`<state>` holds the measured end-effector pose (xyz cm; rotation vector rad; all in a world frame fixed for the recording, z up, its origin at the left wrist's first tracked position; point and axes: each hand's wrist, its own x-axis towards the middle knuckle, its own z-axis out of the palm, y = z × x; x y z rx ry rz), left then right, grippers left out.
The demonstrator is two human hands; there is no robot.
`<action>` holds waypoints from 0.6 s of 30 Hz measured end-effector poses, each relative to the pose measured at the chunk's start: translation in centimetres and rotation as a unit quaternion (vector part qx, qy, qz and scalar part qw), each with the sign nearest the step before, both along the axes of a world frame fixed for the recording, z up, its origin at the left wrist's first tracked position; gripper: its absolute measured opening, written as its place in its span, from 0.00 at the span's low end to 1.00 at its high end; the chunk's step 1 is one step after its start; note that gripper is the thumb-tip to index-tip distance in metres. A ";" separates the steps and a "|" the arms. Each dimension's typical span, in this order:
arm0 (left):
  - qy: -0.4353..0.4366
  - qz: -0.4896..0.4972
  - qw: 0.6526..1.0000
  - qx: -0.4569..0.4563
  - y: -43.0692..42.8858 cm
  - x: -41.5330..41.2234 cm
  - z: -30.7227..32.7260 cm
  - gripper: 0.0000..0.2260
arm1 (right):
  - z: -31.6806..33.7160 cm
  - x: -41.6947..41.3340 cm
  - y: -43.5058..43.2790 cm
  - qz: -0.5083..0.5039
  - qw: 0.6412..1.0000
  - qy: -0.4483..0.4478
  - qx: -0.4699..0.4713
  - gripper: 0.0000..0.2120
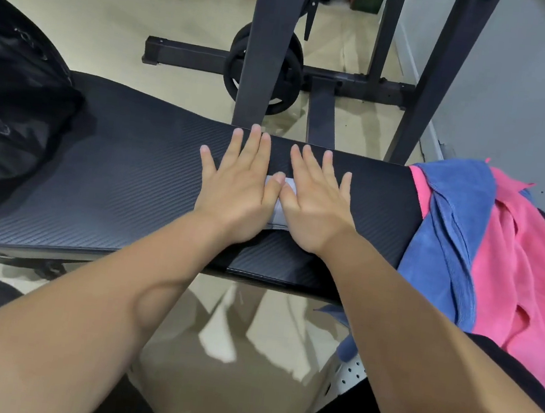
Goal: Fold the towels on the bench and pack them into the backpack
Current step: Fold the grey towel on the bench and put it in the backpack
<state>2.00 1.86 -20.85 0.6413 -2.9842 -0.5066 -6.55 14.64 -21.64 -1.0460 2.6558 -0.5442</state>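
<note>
My left hand (239, 185) and my right hand (316, 201) lie flat, side by side, palms down with fingers spread, on the middle of the black padded bench (113, 180). Between them shows a small grey patch (278, 214) on the pad. A blue towel (451, 221) and a pink towel (523, 278) lie crumpled and overlapping on the bench's right end, apart from my right hand. The black backpack (8, 112) sits at the bench's left end, partly out of frame. Neither hand holds anything.
A black weight rack (266, 51) with a weight plate (280, 73) stands just behind the bench. A grey wall (536, 84) runs along the right. Beige floor (231, 338) lies between me and the bench.
</note>
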 end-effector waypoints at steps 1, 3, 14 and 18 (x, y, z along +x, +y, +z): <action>0.005 0.000 1.000 -0.004 0.0 0.1 -0.3 0.30 | 0.0 -0.3 -0.1 -0.004 1.000 -0.011 -0.003 0.30; 0.005 -0.001 1.000 -0.009 -0.2 0.0 -0.5 0.31 | -0.1 -0.8 -0.2 -0.004 1.000 -0.018 -0.006 0.31; 0.025 0.003 0.999 0.046 -0.8 0.0 -0.6 0.37 | 0.2 -0.1 -0.5 0.043 0.989 0.140 0.008 0.26; -0.004 -0.015 0.993 0.121 -1.4 2.0 1.4 0.32 | 1.6 1.2 -0.2 0.161 0.973 0.167 0.008 0.25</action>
